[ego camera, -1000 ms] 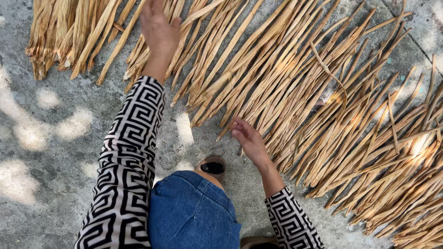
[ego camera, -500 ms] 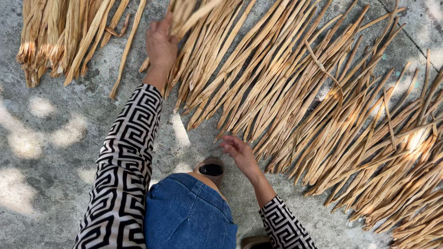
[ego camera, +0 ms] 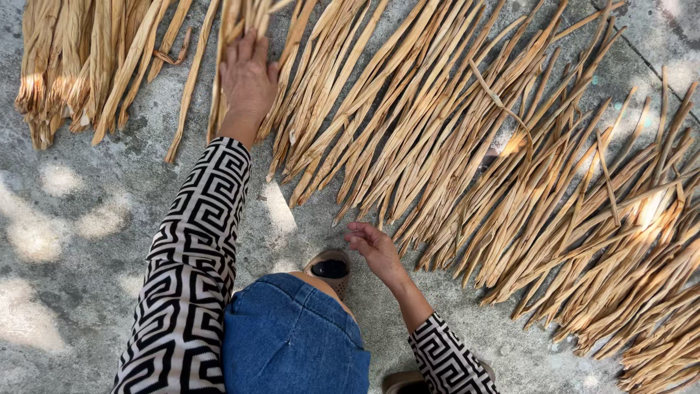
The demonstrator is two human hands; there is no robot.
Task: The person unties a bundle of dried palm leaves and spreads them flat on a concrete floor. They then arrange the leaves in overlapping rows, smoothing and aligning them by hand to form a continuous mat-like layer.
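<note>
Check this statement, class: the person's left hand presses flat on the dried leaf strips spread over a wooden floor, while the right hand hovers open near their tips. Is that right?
Not quite. The head view shows a grey concrete floor, not a wooden one. The rest stands: the left hand presses flat on the dried leaf strips, and the right hand hovers open near their tips.

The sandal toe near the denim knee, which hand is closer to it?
Right. The right hand hovers just above and right of the sandal; the left hand is far up, pressing on the dried leaf strips.
</note>
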